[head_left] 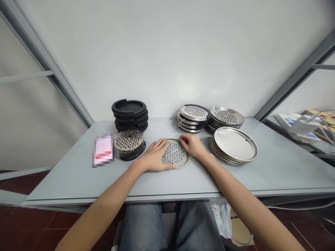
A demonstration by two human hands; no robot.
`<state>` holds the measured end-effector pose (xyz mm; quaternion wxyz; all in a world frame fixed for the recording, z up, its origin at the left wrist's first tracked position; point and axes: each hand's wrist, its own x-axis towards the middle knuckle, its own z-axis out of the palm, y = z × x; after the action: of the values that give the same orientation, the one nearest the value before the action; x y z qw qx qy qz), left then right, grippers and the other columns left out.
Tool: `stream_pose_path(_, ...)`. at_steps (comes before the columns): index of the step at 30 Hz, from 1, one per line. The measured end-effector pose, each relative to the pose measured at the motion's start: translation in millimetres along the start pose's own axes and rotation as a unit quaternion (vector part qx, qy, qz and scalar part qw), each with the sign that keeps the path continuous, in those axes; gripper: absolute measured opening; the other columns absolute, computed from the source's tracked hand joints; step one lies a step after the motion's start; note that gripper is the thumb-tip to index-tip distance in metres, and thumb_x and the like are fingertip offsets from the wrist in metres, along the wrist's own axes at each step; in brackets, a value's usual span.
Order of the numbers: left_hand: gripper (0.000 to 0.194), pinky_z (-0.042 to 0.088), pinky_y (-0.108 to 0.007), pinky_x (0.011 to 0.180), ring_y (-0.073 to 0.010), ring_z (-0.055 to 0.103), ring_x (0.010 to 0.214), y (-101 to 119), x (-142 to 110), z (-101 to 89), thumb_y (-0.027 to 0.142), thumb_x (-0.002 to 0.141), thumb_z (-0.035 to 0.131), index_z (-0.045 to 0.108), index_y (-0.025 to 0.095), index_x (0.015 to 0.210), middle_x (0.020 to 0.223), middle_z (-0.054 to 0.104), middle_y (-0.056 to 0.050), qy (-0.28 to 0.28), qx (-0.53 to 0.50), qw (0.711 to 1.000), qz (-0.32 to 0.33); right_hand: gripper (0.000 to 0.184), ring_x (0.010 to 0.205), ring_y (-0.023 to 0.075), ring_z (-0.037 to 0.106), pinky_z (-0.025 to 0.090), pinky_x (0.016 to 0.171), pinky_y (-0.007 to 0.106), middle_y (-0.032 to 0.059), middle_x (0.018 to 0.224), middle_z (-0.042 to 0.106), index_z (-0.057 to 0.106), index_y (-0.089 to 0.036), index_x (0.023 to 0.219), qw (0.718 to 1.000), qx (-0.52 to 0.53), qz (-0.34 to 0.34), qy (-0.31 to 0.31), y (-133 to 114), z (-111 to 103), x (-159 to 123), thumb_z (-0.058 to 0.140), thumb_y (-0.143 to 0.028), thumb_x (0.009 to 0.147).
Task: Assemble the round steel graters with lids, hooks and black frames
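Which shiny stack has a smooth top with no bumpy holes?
The metal tray stack on the right. Its top is smooth, while the other shiny stacks show grater holes on top.

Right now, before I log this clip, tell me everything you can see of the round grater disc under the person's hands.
The round grater disc is a silvery, stainless-looking metal plate with a plain raised rim and rows of punched, raised grating holes across its face. It looks clean and undamaged, and appears to lie flat on the grey table, in front of the other stacks. The left hand rests on its left side, thumb reaching across its lower edge. The right hand touches its upper right rim.
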<state>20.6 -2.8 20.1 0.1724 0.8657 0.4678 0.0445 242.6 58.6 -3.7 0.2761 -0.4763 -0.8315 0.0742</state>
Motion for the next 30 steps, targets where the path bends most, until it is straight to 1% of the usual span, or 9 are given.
stream_pose_path(4, 0.110, 0.007, -0.043, 0.118, -0.0303, 0.000, 0.147, 0, 0, -0.5, 0.083, 0.073, 0.042, 0.010, 0.015, 0.152, 0.159, 0.001, -0.014, -0.004, -0.003, 1.000, -0.002, 0.014, 0.071, 0.0146, 0.055, 0.039, 0.068, 0.024, 0.0048, 0.079, 0.064, 0.065, -0.014, 0.086, 1.000, -0.003, -0.002, -0.022, -3, -2, 0, 0.052, -0.017, 0.085)
stream_pose_path(8, 0.109, 0.007, -0.043, 0.118, -0.0300, 0.000, 0.147, 1, 0, -0.8, 0.083, 0.073, 0.042, 0.011, 0.014, 0.152, 0.159, 0.001, -0.014, -0.006, -0.002, 1.000, -0.004, 0.013, 0.076, 0.0152, 0.056, 0.040, 0.070, 0.024, 0.0062, 0.085, 0.065, 0.065, -0.015, 0.088, 0.998, -0.037, -0.003, -0.042, -5, -2, 1, 0.053, -0.017, 0.085)
stream_pose_path(14, 0.111, 0.007, -0.042, 0.118, -0.0289, 0.001, 0.147, 2, 1, -0.9, 0.082, 0.071, 0.046, 0.011, 0.014, 0.152, 0.159, 0.002, -0.014, -0.005, -0.005, 1.000, -0.011, 0.013, 0.086, 0.0181, 0.057, 0.040, 0.075, 0.025, 0.0099, 0.093, 0.065, 0.062, -0.015, 0.092, 0.993, -0.097, 0.028, -0.061, -10, 0, 3, 0.049, -0.015, 0.089)
stream_pose_path(22, 0.113, 0.009, -0.041, 0.118, -0.0295, 0.002, 0.147, 1, 1, -1.7, 0.083, 0.071, 0.046, 0.010, 0.014, 0.152, 0.160, 0.003, -0.013, -0.007, -0.012, 1.000, -0.009, 0.016, 0.088, 0.0196, 0.056, 0.039, 0.076, 0.026, 0.0112, 0.092, 0.064, 0.059, -0.014, 0.090, 0.990, -0.118, 0.028, -0.068, -13, 0, 3, 0.044, -0.009, 0.089)
stream_pose_path(24, 0.112, 0.010, -0.041, 0.118, -0.0299, 0.003, 0.147, 1, 0, -1.5, 0.083, 0.070, 0.046, 0.009, 0.015, 0.152, 0.160, 0.003, -0.012, -0.003, -0.014, 1.000, -0.008, 0.017, 0.088, 0.0204, 0.056, 0.039, 0.076, 0.027, 0.0121, 0.092, 0.064, 0.059, -0.013, 0.091, 0.990, -0.126, 0.031, -0.059, -13, 0, 2, 0.043, -0.009, 0.089)
stream_pose_path(27, 0.114, 0.011, -0.040, 0.118, -0.0299, 0.003, 0.147, 1, 0, -1.4, 0.083, 0.070, 0.047, 0.007, 0.015, 0.153, 0.160, 0.004, -0.013, -0.002, -0.016, 1.000, -0.009, 0.018, 0.089, 0.0220, 0.055, 0.039, 0.078, 0.029, 0.0134, 0.094, 0.063, 0.059, -0.013, 0.093, 0.988, -0.144, 0.039, -0.026, -10, 0, 0, 0.042, -0.011, 0.091)
stream_pose_path(30, 0.115, 0.011, -0.040, 0.118, -0.0296, 0.003, 0.147, 1, 0, -1.2, 0.082, 0.070, 0.047, 0.006, 0.013, 0.152, 0.159, 0.004, -0.014, 0.000, -0.015, 1.000, -0.012, 0.018, 0.091, 0.0216, 0.055, 0.039, 0.079, 0.029, 0.0117, 0.096, 0.064, 0.060, -0.015, 0.095, 0.992, -0.124, 0.030, 0.009, -7, -1, -1, 0.042, -0.016, 0.093)
